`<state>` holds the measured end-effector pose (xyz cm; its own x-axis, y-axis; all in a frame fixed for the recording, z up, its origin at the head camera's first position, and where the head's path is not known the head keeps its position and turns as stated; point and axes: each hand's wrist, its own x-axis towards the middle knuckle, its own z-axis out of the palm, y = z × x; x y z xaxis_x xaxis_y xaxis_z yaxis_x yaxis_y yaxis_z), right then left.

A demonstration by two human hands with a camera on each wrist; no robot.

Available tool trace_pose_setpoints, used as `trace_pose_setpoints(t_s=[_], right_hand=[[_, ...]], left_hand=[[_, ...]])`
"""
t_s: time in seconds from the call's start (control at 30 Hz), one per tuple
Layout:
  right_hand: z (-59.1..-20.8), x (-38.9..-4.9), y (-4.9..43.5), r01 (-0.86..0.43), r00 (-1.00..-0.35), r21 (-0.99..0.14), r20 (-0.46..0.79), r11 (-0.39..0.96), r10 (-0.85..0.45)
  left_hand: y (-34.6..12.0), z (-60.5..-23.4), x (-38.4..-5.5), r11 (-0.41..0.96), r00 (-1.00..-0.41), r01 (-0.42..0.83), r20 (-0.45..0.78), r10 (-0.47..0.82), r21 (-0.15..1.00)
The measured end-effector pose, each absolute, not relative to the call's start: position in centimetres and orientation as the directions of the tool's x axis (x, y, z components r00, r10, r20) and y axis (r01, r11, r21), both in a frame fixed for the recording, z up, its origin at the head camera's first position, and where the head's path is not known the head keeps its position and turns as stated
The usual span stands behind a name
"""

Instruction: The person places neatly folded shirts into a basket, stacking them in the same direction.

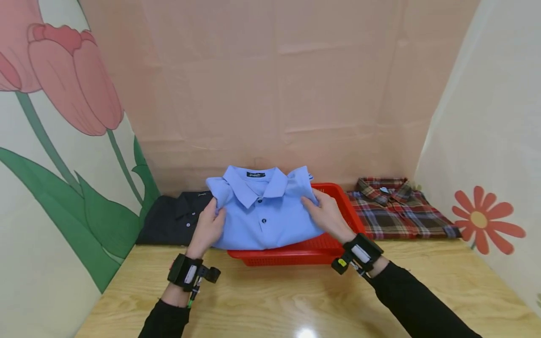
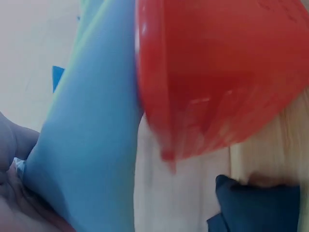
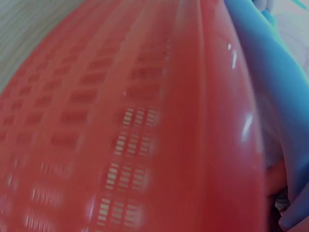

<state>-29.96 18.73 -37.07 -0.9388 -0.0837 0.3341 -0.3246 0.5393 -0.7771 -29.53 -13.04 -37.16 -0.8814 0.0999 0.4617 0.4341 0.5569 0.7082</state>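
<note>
I have the blue shirt [image 1: 266, 220] up over the red basket [image 1: 291, 259], collar at 12 o'clock. Left hand [image 1: 208, 226] at its 9 o'clock edge, fingers clamped on cloth, thumb in front. Right hand [image 1: 330, 216] at its 3 o'clock edge, likewise pinching. I can't tell whether shirt and basket touch. From the blue shirt: black shirt [image 1: 171, 220] at 9 o'clock, plaid shirt [image 1: 401, 213] at 3 o'clock, both folded. Basket sits on the wooden surface [image 1: 270, 300].
</note>
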Motion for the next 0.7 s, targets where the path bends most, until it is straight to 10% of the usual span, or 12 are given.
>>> trace_pose_setpoints(t_s=[0.7], right_hand=[[-38.0, -30.8, 24.5, -0.340, -0.938, -0.624, 0.282, 0.703, -0.204]], left_hand=[[-8.8, -37.9, -31.6, 0.347, -0.954, 0.167, 0.063, 0.292, 0.923]])
